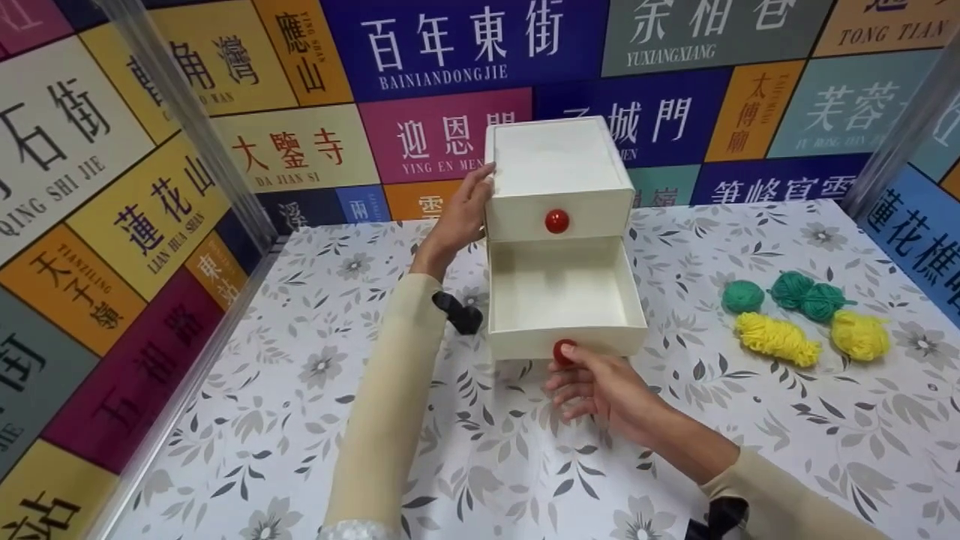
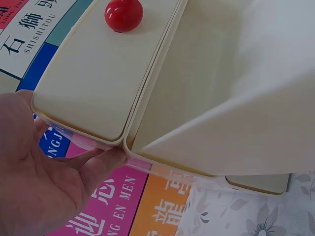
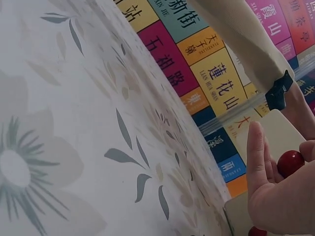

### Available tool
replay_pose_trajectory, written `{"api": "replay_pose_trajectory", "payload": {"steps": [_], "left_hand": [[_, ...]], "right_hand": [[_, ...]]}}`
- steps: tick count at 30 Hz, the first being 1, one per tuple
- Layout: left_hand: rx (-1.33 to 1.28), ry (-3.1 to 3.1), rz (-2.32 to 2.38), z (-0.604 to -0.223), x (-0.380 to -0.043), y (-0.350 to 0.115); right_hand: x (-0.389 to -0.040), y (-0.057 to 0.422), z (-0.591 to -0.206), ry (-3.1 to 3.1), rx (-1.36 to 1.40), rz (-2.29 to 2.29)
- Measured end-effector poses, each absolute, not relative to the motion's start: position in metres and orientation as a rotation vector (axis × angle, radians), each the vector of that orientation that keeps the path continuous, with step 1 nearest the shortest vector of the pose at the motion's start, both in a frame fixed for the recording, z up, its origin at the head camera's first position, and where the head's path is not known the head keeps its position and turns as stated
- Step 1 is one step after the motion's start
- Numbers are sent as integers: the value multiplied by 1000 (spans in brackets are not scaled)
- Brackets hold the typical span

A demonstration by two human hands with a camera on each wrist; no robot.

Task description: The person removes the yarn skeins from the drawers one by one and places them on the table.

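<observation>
Floral table (image 1: 300, 427), lettered walls (image 1: 450, 56); left fingers (image 1: 472, 191) spread on cabinet (image 1: 555, 157), right fingers (image 1: 577, 392) pinch knob (image 1: 559, 353).

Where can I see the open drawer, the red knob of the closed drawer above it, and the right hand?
Open drawer (image 1: 556, 298): head view, on its bare inside floor.
Upper red knob (image 1: 556, 221): head view, on its rounded front.
Right hand (image 1: 611, 386): head view, on its middle.

Colourful sign-patterned walls (image 1: 450, 56), floral tabletop (image 1: 262, 420)
</observation>
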State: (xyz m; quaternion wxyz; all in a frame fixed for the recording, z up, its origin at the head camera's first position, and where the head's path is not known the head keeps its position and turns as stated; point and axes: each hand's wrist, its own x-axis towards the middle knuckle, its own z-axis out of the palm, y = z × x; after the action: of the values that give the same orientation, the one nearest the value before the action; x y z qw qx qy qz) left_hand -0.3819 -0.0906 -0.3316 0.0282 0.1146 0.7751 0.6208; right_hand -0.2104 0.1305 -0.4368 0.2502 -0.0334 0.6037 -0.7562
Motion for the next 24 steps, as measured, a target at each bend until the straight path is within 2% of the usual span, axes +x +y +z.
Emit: {"api": "replay_pose_trajectory", "payload": {"steps": [24], "left_hand": [[355,2366,1937,-332,-381,-91]], "right_hand": [[-257,112,-432,1778,87,-2161]]}}
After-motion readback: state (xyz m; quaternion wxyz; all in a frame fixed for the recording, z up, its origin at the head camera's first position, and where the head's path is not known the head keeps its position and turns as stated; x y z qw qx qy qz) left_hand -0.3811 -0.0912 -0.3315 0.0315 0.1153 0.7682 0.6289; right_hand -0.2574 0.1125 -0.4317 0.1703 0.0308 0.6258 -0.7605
